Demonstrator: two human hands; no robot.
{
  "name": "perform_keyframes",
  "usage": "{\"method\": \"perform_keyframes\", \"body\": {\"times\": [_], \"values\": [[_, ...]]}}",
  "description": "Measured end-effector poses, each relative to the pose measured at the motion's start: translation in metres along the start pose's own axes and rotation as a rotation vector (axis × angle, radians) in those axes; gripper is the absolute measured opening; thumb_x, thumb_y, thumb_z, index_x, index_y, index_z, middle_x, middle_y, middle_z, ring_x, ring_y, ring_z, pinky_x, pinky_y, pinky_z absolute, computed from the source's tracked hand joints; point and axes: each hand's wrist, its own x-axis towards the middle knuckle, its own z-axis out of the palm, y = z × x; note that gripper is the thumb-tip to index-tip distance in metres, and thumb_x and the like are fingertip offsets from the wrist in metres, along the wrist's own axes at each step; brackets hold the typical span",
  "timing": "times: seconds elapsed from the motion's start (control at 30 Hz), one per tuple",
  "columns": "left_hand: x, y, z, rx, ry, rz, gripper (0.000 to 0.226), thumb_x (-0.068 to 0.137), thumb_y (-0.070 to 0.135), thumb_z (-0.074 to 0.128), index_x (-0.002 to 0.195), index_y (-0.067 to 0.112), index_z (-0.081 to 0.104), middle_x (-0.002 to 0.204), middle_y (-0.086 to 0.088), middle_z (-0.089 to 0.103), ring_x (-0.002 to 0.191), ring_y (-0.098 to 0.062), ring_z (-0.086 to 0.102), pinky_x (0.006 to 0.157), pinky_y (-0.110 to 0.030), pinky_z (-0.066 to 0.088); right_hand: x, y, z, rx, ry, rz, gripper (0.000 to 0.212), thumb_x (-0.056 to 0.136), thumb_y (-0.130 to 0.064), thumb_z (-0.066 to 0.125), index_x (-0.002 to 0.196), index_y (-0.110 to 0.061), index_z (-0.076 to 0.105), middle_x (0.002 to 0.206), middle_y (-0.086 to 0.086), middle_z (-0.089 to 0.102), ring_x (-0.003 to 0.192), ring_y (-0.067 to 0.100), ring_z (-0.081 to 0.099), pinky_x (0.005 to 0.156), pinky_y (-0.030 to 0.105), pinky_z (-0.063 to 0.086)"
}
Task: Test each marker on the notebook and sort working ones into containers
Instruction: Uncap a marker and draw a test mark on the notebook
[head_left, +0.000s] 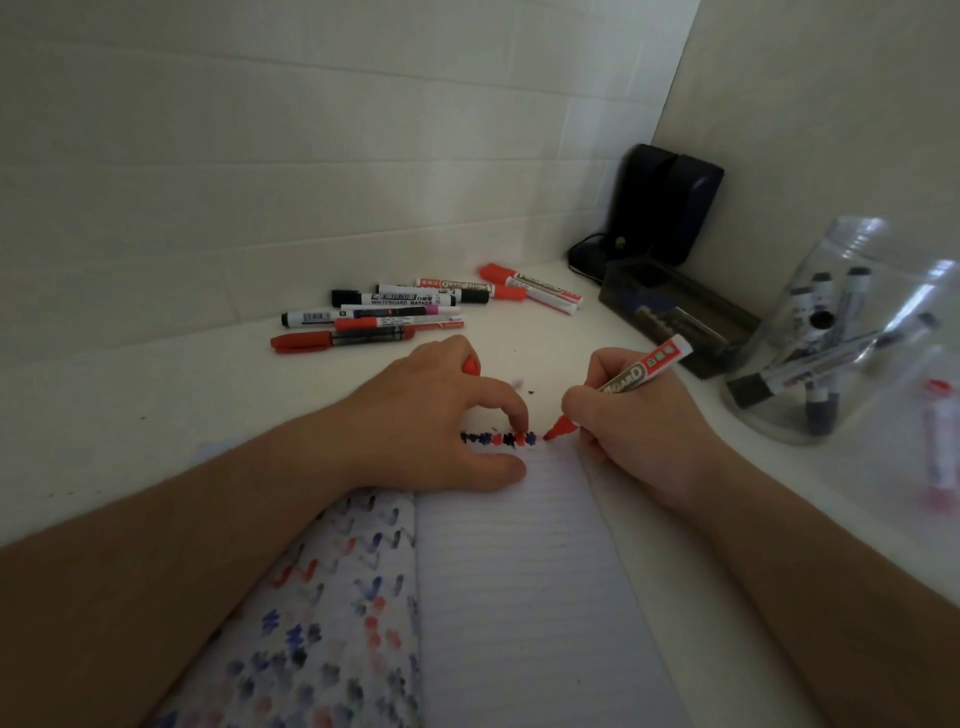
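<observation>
An open lined notebook (519, 571) lies in front of me, with a row of black, blue and red test marks along the top of its right page. My right hand (623, 421) grips an uncapped red whiteboard marker (639, 371), its tip touching the page at the row's right end. My left hand (441, 415) rests on the notebook's top, fingertips pressing the page, and holds the red cap (470, 365) in its curled fingers. Several capped red and black markers (415, 312) lie loose at the back of the desk.
A clear jar (831, 332) with several black markers stands at right, a second clear container (935, 431) with a red marker beside it. A dark tray (675, 312) and a black device (660, 208) sit in the back corner. White walls close in behind and right.
</observation>
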Motion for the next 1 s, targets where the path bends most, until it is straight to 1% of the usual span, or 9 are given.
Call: {"method": "perform_keyframes", "body": {"times": [0.17, 0.3, 0.4, 0.53, 0.63, 0.73, 0.83, 0.93, 1.0], "values": [[-0.0006, 0.0011, -0.0003, 0.001, -0.002, 0.002, 0.042, 0.076, 0.078, 0.062, 0.115, 0.064, 0.055, 0.106, 0.018, 0.036, 0.102, -0.005, 0.039, 0.087, -0.032, 0.045, 0.0006, 0.0021, -0.0017, 0.064, -0.026, 0.032, 0.024, 0.086, -0.01, 0.073, 0.069, -0.013, 0.056, 0.065, 0.009, 0.067, 0.056, 0.015, 0.063, 0.066, 0.036, 0.055], [-0.0016, 0.0012, -0.0003, -0.006, 0.002, 0.003, 0.042, 0.075, 0.079, 0.062, 0.114, 0.064, 0.055, 0.106, 0.019, 0.036, 0.104, -0.006, 0.04, 0.09, -0.035, 0.046, -0.0012, 0.0014, -0.0013, 0.04, -0.034, -0.002, 0.024, 0.082, -0.01, 0.074, 0.067, -0.014, 0.056, 0.071, 0.02, 0.067, 0.061, 0.022, 0.064, 0.069, 0.042, 0.057], [-0.0019, 0.0014, -0.0009, -0.009, -0.002, 0.004, 0.041, 0.076, 0.078, 0.062, 0.114, 0.064, 0.055, 0.106, 0.019, 0.037, 0.103, -0.005, 0.039, 0.09, -0.035, 0.047, -0.0006, 0.0021, -0.0015, 0.06, -0.05, 0.008, 0.033, 0.081, -0.009, 0.073, 0.059, -0.02, 0.053, 0.064, 0.013, 0.062, 0.061, 0.023, 0.061, 0.065, 0.039, 0.054], [-0.0019, 0.0026, -0.0018, -0.002, -0.013, 0.0, 0.041, 0.076, 0.078, 0.062, 0.114, 0.064, 0.055, 0.107, 0.02, 0.036, 0.105, -0.006, 0.039, 0.091, -0.035, 0.047, 0.003, 0.0054, -0.0022, 0.089, -0.033, 0.036, 0.025, 0.087, -0.011, 0.073, 0.069, -0.015, 0.056, 0.068, 0.01, 0.067, 0.058, 0.017, 0.062, 0.063, 0.033, 0.052], [-0.0023, 0.0036, -0.0025, -0.003, -0.016, -0.005, 0.041, 0.076, 0.078, 0.062, 0.114, 0.064, 0.055, 0.107, 0.02, 0.036, 0.104, -0.005, 0.04, 0.091, -0.036, 0.047, 0.0033, 0.0062, -0.0015, 0.081, -0.026, 0.03, 0.024, 0.087, -0.012, 0.073, 0.07, -0.014, 0.056, 0.07, 0.012, 0.068, 0.059, 0.017, 0.063, 0.066, 0.035, 0.054], [-0.0026, 0.0036, -0.0021, -0.009, -0.014, -0.005, 0.041, 0.076, 0.078, 0.062, 0.114, 0.064, 0.055, 0.106, 0.02, 0.036, 0.103, -0.005, 0.04, 0.09, -0.036, 0.048, 0.0027, 0.005, -0.0011, 0.083, -0.043, 0.014, 0.031, 0.083, -0.01, 0.073, 0.061, -0.019, 0.052, 0.063, 0.01, 0.061, 0.059, 0.02, 0.059, 0.065, 0.038, 0.054], [-0.0023, 0.0034, -0.0017, -0.01, -0.009, -0.007, 0.045, 0.076, 0.078, 0.062, 0.117, 0.064, 0.052, 0.106, 0.021, 0.036, 0.103, -0.005, 0.04, 0.09, -0.035, 0.047, 0.0037, 0.004, -0.0011, 0.088, -0.053, 0.023, 0.038, 0.081, -0.008, 0.072, 0.054, -0.023, 0.049, 0.059, 0.006, 0.055, 0.057, 0.021, 0.054, 0.059, 0.034, 0.05], [-0.0042, 0.0024, -0.0011, -0.05, 0.032, -0.001, 0.055, 0.08, 0.068, 0.066, 0.128, 0.061, 0.039, 0.11, 0.018, 0.041, 0.106, -0.007, 0.042, 0.088, -0.034, 0.044, 0.0044, 0.0027, -0.0044, 0.338, -0.027, 0.076, 0.043, 0.086, -0.002, 0.068, 0.052, -0.023, 0.051, 0.053, 0.005, 0.054, 0.047, 0.018, 0.046, 0.044, 0.026, 0.04], [-0.0044, 0.0013, 0.0008, -0.129, 0.103, 0.006, 0.049, 0.091, 0.046, 0.064, 0.129, 0.051, 0.034, 0.111, 0.015, 0.046, 0.104, -0.005, 0.045, 0.086, -0.033, 0.043, 0.0049, 0.0025, -0.0098, 0.53, -0.026, 0.101, 0.042, 0.092, -0.002, 0.067, 0.056, -0.022, 0.055, 0.054, 0.006, 0.051, 0.045, 0.017, 0.039, 0.04, 0.024, 0.032]]}}
